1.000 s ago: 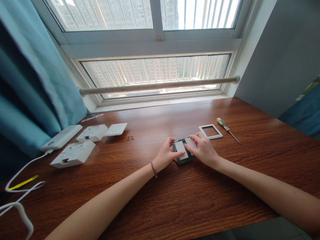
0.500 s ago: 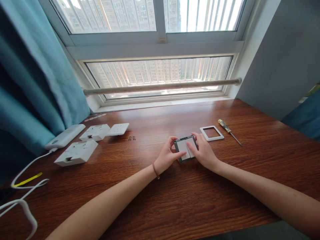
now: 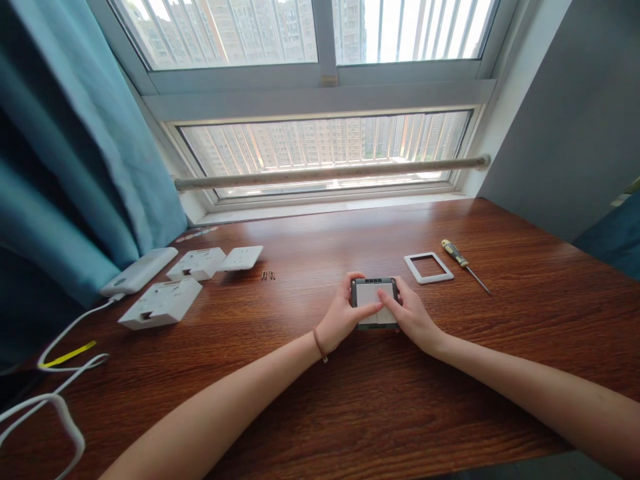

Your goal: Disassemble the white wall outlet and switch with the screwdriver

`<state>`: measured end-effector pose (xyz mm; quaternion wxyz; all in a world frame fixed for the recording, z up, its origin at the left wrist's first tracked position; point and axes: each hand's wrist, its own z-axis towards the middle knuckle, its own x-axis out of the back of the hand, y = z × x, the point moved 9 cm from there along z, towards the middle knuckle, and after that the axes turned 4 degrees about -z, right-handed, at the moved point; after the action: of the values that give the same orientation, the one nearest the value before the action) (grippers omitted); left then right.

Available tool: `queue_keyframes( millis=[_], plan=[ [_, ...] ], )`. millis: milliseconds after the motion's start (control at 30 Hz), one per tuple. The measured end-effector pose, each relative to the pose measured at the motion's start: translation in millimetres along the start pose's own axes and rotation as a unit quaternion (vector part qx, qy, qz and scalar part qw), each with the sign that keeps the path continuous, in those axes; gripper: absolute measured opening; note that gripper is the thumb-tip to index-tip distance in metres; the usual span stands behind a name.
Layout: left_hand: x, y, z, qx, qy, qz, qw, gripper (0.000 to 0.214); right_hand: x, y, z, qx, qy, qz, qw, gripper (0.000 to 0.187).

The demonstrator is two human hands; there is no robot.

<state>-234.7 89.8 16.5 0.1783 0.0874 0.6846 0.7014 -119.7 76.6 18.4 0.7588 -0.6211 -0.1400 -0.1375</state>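
Note:
A dark grey switch module with white rocker plates (image 3: 374, 296) lies on the wooden desk (image 3: 320, 400) in the middle. My left hand (image 3: 343, 319) grips its left side, thumb pressing on the white face. My right hand (image 3: 411, 317) holds its right side, thumb on the face too. Both hands are closed round the module. A white square frame (image 3: 429, 267) lies just right of and behind my hands, with a yellow-handled screwdriver (image 3: 463, 262) beside it.
At the left lie a white back box (image 3: 161, 304), a second white box (image 3: 196, 264), a white cover plate (image 3: 242, 258) and a white power bank (image 3: 139, 271) with white cables (image 3: 55, 393). Two small screws (image 3: 269, 275) sit nearby. A blue curtain (image 3: 75, 173) hangs at the left.
The switch module has turned from tilted to square with the desk edge. My right hand slid from its top to its right side, and both thumbs now press the face.

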Motion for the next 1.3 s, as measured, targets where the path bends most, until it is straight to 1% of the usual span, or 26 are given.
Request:
queue_keyframes(
  millis=[67,167,467,600,700,833,933,1000,1167,1300],
  plan=[
    [0.3,-1,-1,-0.003,-0.003,0.003,1.000,0.051,-3,3,0,-0.014,-0.018,0.047,0.999,0.028],
    [0.9,-2,-2,-0.005,-0.001,0.009,1.000,0.050,-2,2,1,-0.006,-0.019,0.075,0.997,0.026],
    [1.9,-1,-4,-0.005,0.026,0.016,1.000,0.046,-4,4,1,-0.018,-0.028,0.057,0.998,0.023],
    [3.5,0,-6,-0.019,0.040,0.016,0.999,0.046,-2,2,1,-0.006,-0.018,0.035,0.999,0.022],
    [3.9,0,-7,-0.015,0.050,0.008,0.999,0.046,-3,3,2,-0.009,-0.019,0.045,0.999,0.023],
    [7.2,-5,-5,0.016,0.062,-0.035,0.997,0.045,-9,3,3,-0.014,-0.046,0.107,0.993,0.026],
    [13.2,-8,-1,0.029,0.079,-0.082,0.993,0.047,-16,0,2,-0.005,-0.083,0.155,0.984,0.034],
    [16.5,-10,0,0.031,0.088,-0.097,0.991,0.049,-18,-2,2,0.001,-0.093,0.168,0.981,0.039],
    [17.6,-11,0,0.025,0.095,-0.085,0.992,0.050,-16,-2,1,-0.004,-0.079,0.154,0.985,0.037],
    [16.7,-8,-2,0.015,0.094,-0.056,0.994,0.048,-13,-3,1,-0.004,-0.068,0.148,0.987,0.035]
  ],
)
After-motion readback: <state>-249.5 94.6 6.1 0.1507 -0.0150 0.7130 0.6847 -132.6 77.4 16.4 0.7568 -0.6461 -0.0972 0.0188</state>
